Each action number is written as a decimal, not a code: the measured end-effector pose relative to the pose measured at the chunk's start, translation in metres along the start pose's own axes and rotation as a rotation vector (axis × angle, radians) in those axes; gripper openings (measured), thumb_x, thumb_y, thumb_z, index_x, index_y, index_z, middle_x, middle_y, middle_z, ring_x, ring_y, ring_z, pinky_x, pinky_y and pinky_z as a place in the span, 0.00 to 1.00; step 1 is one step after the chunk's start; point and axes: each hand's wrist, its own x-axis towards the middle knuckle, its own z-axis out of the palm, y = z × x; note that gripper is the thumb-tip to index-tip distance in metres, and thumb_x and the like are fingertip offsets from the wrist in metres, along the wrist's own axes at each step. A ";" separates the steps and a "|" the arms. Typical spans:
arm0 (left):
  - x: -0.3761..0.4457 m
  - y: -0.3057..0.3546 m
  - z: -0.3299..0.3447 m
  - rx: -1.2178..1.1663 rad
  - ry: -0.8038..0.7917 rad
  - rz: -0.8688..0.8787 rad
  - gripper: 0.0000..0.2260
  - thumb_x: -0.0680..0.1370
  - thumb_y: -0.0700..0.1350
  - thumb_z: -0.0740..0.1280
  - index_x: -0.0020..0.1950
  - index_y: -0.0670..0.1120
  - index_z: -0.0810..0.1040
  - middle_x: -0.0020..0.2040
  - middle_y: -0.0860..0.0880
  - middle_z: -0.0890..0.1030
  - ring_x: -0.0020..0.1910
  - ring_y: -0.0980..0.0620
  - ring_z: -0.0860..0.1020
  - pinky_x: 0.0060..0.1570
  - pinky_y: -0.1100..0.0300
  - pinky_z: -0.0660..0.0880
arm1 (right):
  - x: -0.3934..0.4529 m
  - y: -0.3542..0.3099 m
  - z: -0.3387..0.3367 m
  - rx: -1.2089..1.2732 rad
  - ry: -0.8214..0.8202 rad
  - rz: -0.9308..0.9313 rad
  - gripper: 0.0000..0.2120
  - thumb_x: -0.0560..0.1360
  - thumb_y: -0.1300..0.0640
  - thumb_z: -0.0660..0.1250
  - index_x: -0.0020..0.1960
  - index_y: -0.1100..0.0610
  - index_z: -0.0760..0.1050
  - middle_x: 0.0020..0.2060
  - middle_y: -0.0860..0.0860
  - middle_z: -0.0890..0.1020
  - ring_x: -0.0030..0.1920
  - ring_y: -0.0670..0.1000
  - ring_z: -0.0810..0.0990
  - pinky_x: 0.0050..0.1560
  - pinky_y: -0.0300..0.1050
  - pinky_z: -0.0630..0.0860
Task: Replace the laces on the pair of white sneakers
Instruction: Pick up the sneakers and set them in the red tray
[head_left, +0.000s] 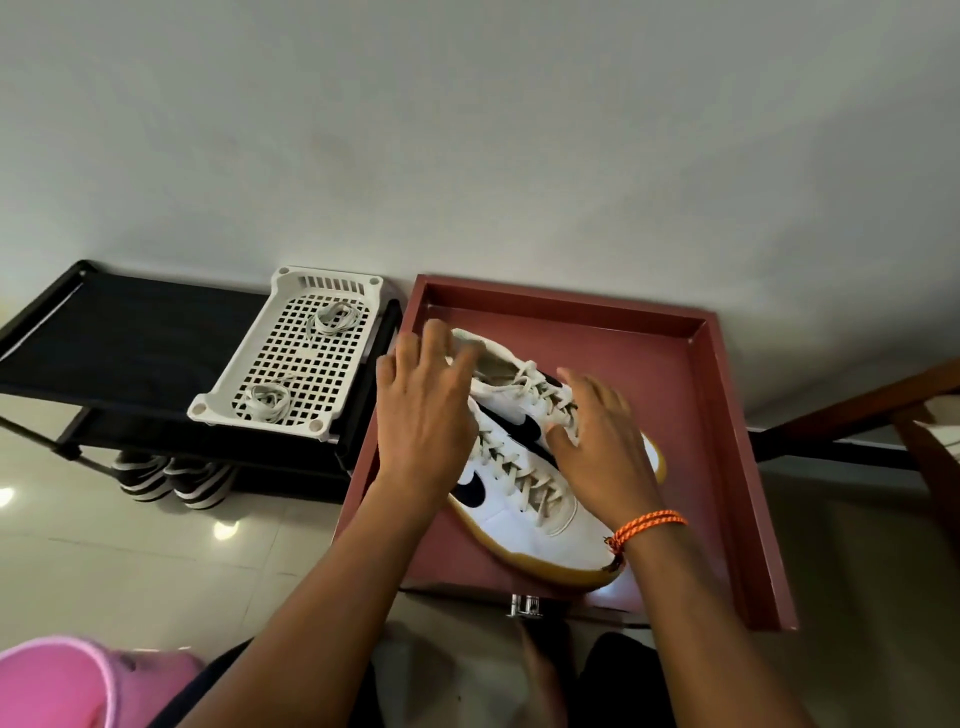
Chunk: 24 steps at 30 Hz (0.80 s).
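— Pink slipper (62, 680) is lowest, at the left. Next?
— White basket (291, 358) with two lace bundles (332, 318) on a black rack (130, 332).
— And the hands?
— Left hand (423, 410) is spread over the heel of the near sneaker (519, 499), fingers loosely bent; whether it grips, I cannot tell. Right hand (602, 441) lies open on the far sneaker (524, 400). Both shoes are in the red tray (727, 467), with dark swoosh marks; no readable writing.

Sneakers (524, 499): white pair, laced, in red tray (727, 467), centre.
Left hand (423, 410): fingers spread over heel.
Right hand (602, 447): on laces.
Basket (291, 364): white, 10 o'clock, two lace bundles (332, 318).
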 end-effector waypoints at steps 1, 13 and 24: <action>-0.001 0.002 -0.003 -0.037 0.003 -0.079 0.19 0.78 0.38 0.65 0.66 0.54 0.75 0.53 0.50 0.76 0.48 0.44 0.77 0.42 0.51 0.72 | 0.002 0.001 0.000 -0.039 -0.012 0.034 0.33 0.81 0.55 0.68 0.83 0.51 0.61 0.78 0.53 0.69 0.79 0.56 0.63 0.77 0.57 0.66; -0.017 0.010 0.010 -0.159 -0.286 -0.167 0.25 0.85 0.62 0.59 0.75 0.48 0.68 0.65 0.41 0.77 0.49 0.39 0.83 0.40 0.53 0.68 | -0.002 0.011 -0.005 -0.365 -0.204 0.298 0.50 0.73 0.25 0.65 0.85 0.44 0.49 0.76 0.57 0.67 0.75 0.61 0.66 0.68 0.61 0.70; -0.017 0.014 0.026 -0.604 -0.327 -0.178 0.35 0.81 0.55 0.72 0.83 0.56 0.59 0.84 0.50 0.53 0.70 0.42 0.76 0.52 0.50 0.76 | -0.005 0.012 0.004 -0.104 -0.014 0.444 0.40 0.72 0.27 0.66 0.67 0.59 0.72 0.65 0.59 0.76 0.65 0.65 0.76 0.59 0.60 0.78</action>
